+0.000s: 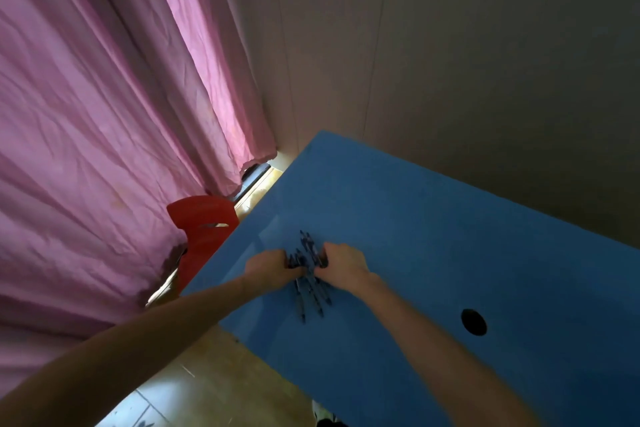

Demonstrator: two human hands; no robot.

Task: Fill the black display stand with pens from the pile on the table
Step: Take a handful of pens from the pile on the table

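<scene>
A pile of dark blue pens [309, 282] lies on the blue table [433, 218], near its left edge. My left hand [272, 269] presses on the pile's left side with fingers curled around several pens. My right hand [343, 265] covers the pile's right side, fingers closed over pens. Some pens stick out above and below the hands. No black display stand is in view.
A round black hole [473, 322] sits in the tabletop to the right of my right forearm. A red plastic chair [202, 236] stands just off the table's left edge, before a pink curtain [104, 114]. A beige wall [450, 62] runs behind the table.
</scene>
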